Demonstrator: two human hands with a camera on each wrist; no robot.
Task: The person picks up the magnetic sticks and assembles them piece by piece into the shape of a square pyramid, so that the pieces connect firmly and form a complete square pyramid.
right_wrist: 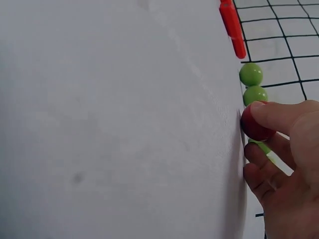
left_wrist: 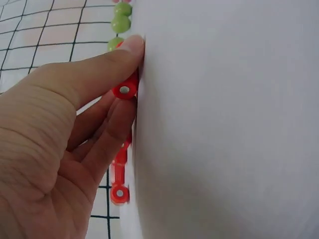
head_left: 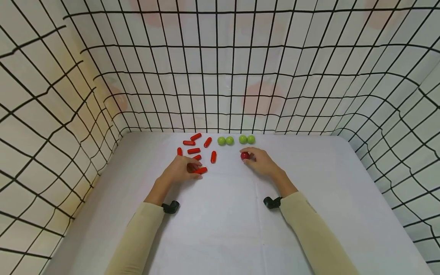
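My left hand [head_left: 180, 169] pinches a red capsule-shaped piece [head_left: 201, 170] between thumb and fingers at the near side of a group of similar red pieces. In the left wrist view, the pale round end of that red piece [left_wrist: 124, 90] shows between the thumb and fingers of the left hand [left_wrist: 60, 119]. The right hand [head_left: 262, 162] grips a dark red ball [head_left: 245, 156] just in front of the green balls [head_left: 243, 139]. Seen from the right wrist, the thumb of the right hand [right_wrist: 294, 149] presses on the dark red ball [right_wrist: 256, 122].
Several red pieces [head_left: 193, 151] lie scattered beyond and beside my left hand. Two more green balls [head_left: 225, 141] sit between them and the right-hand pair. A black wire grid [head_left: 216, 72] stands around the back and sides of the white table [head_left: 220, 229].
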